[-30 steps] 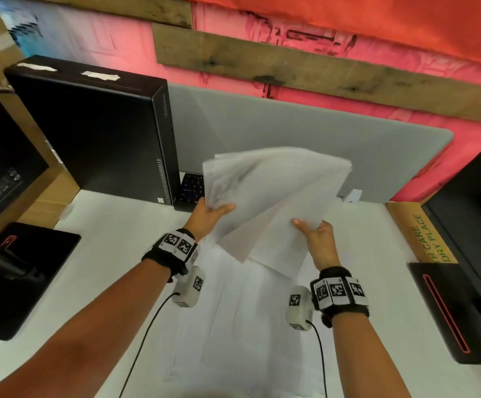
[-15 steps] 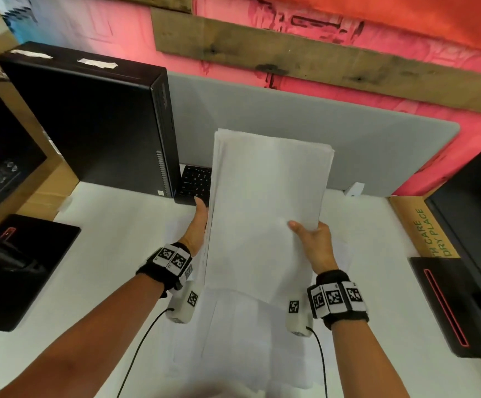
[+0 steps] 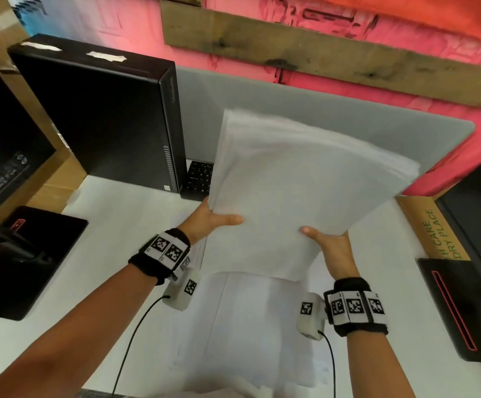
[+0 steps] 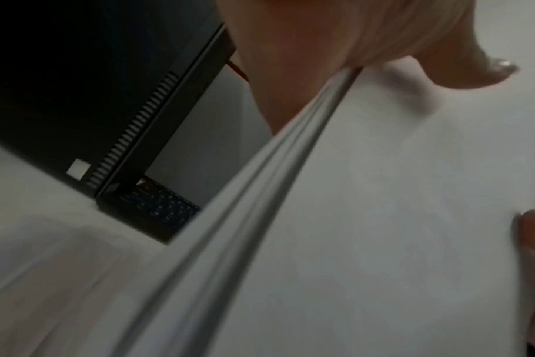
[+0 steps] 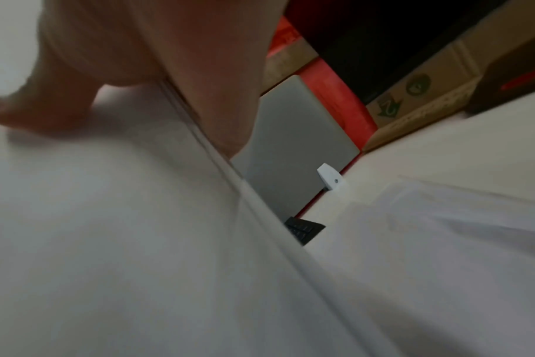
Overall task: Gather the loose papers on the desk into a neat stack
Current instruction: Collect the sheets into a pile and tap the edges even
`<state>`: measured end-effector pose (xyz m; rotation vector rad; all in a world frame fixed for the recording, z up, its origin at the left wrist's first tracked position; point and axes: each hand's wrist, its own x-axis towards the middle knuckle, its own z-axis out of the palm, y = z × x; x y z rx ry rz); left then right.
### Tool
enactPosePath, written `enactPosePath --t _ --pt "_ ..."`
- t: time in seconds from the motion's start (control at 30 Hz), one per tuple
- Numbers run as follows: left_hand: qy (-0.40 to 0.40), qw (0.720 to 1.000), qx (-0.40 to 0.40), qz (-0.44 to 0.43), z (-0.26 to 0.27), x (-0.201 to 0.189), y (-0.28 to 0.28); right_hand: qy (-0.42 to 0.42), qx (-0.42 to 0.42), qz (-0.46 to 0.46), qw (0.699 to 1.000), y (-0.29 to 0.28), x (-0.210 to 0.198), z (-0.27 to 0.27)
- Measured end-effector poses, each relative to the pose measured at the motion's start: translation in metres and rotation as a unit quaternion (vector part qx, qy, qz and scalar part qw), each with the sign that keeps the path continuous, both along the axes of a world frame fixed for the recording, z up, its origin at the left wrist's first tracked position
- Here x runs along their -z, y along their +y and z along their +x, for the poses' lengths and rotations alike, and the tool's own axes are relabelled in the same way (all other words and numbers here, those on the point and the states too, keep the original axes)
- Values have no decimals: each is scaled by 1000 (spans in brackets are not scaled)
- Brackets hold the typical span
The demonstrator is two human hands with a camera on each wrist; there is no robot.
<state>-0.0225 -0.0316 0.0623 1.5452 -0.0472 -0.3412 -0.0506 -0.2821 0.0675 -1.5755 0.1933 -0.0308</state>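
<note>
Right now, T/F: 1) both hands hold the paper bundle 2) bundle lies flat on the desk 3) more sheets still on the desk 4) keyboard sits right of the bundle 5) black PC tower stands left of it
1. True: the left hand and right hand each grip the paper bundle.
2. False: it is lifted above the desk.
3. True: loose sheets lie under the hands.
4. False: the keyboard shows at its left edge.
5. True: the PC tower stands left.
</note>
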Motion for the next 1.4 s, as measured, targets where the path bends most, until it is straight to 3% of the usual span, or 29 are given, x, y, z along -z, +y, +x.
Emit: enactPosePath --t 0.23,0.47,0.67,0.9,0.97,1.1,1.17,1.27,1.4 --pt "-61 997 42 33 12 -17 -2 -48 2 -23 999 -7 -26 8" --pt "-82 991 -68 -79 17 -25 1 -85 41 -2 995 3 -30 10" --pt "-82 993 -45 -71 15 -15 3 -15 39 3 999 -1 -4 3" --pt "-119 977 -153 -93 28 -28 -14 -56 62 1 997 13 -38 19" --pt "-94 975 -179 -97 27 -18 -12 -54 50 13 997 14 -35 15" --pt "40 994 -92 -33 16 30 -16 59 21 2 998 24 -3 7" --pt "36 997 -70 3 19 49 -18 91 37 -11 995 27 3 8" --pt "23 995 -96 -2 22 25 -17 63 58 -61 994 17 -5 11" --pt "-2 1000 -15 20 15 26 -14 112 50 -135 983 -8 14 1"
